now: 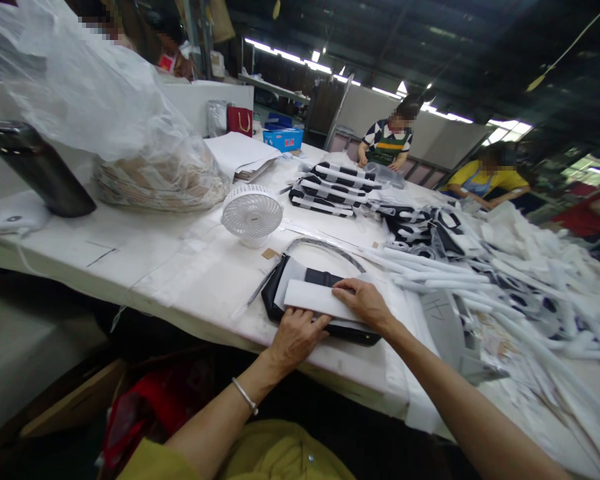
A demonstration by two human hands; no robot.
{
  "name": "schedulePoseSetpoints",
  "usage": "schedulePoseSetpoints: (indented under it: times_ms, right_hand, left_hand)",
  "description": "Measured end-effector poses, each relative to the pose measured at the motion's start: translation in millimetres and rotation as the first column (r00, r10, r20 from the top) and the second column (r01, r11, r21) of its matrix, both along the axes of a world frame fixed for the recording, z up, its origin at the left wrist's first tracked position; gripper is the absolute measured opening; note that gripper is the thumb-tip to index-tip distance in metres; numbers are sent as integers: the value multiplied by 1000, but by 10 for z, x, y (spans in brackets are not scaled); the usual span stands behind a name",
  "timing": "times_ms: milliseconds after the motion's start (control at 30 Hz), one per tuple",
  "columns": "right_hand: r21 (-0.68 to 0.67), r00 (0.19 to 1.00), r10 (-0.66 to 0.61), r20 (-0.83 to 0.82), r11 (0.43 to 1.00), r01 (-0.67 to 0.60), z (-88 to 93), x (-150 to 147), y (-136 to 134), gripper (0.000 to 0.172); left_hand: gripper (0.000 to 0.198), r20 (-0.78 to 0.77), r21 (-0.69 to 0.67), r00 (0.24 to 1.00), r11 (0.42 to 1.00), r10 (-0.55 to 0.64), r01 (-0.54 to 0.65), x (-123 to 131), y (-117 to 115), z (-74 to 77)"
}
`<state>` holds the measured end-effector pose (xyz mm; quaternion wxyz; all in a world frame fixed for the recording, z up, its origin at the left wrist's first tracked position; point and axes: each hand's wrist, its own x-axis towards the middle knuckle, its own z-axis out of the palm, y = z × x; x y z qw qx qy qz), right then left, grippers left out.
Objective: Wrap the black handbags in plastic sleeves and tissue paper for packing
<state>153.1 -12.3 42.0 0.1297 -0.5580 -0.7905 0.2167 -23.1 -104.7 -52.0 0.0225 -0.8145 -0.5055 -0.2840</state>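
A black handbag (274,288) lies flat on the table in front of me, its handle (325,241) looped out beyond the far side. Across the bag lies a folded strip of white foam sheet (307,295), with a black strap (323,277) showing past its far edge. My left hand (296,337) has its fingers curled at the near edge of the foam; its fingertips are partly hidden there. At the foam's right end, my right hand (366,303) grips it between bent fingers and thumb.
A small white fan (253,212) stands beyond the bag. Farther left are a dark flask (40,170) and a plastic-wrapped bundle (155,180). Wrapped black-and-white bags (330,190) are stacked ahead. White foam tubes (440,277) and a grey template (443,327) lie right. Co-workers sit beyond.
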Motion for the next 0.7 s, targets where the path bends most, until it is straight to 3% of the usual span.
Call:
schedulePoseSetpoints:
  times_ms: [100,167,367,500,600,700]
  right_hand:
    - [-42,994,-43,-104,998,39,36,8,32,27]
    - [-51,996,-48,-77,998,44,40,-7,46,27]
    - [105,991,-43,130,994,29,-133,-66,-24,22]
    - [226,983,-32,181,974,-10,-284,-44,-69,22]
    - [339,967,-2,256,937,-88,-337,-22,-71,23]
    - [409,952,16,305,901,-146,-373,-7,-64,24]
  left_hand:
    - [50,16,40,999,998,-42,41,-47,-9,40]
    - [45,36,70,997,996,-65,62,-74,-11,49]
    - [25,175,163,972,978,-157,129,-149,-29,63]
    - [16,276,184,954,981,-118,68,-176,-13,183]
    - [19,204,200,978,980,-49,8,-161,58,369]
    - [25,22,218,1000,976,10,-15,-129,164,496]
